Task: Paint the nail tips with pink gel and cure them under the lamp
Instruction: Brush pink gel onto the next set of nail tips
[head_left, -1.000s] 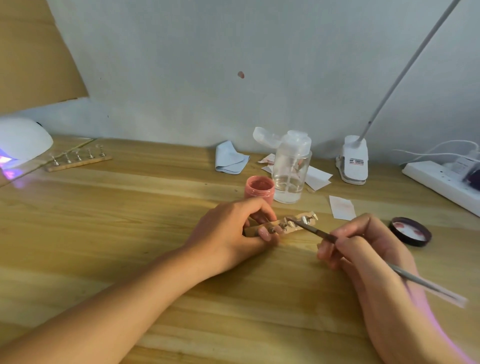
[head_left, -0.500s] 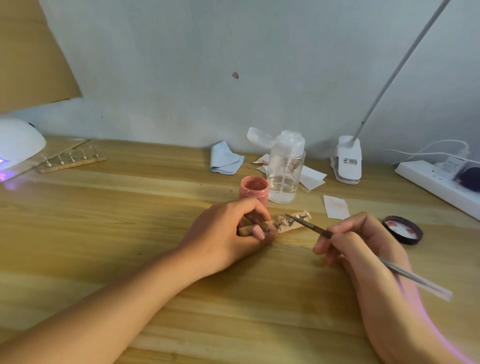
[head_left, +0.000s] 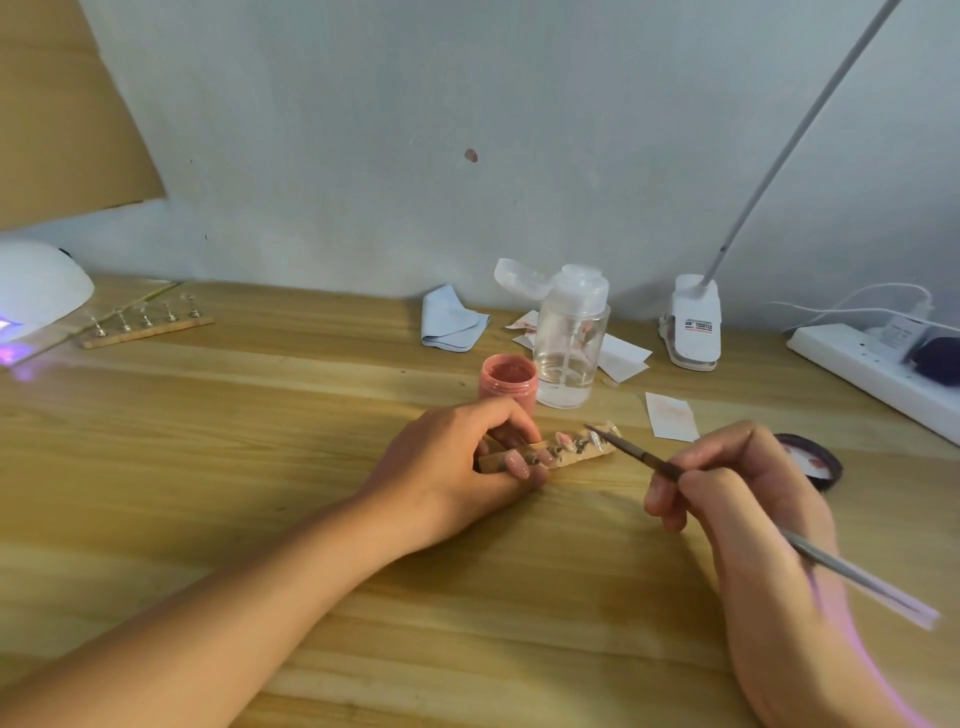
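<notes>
A wooden strip with several nail tips on small stands lies on the table's middle. My left hand grips its left end, fingers curled over it. My right hand holds a thin gel brush like a pen, its tip over the strip's right end. An open pink gel jar stands just behind the strip. The white curing lamp glows violet at the far left edge.
A second wooden strip of nail stands lies near the lamp. Behind the jar stand a clear pump bottle, a blue cloth and paper wipes. A dark jar lid, a clip lamp base and a power strip sit right.
The brush tip has drawn slightly back to the right of the nail tips. My left hand keeps its hold on the strip. The view has shifted a little.
</notes>
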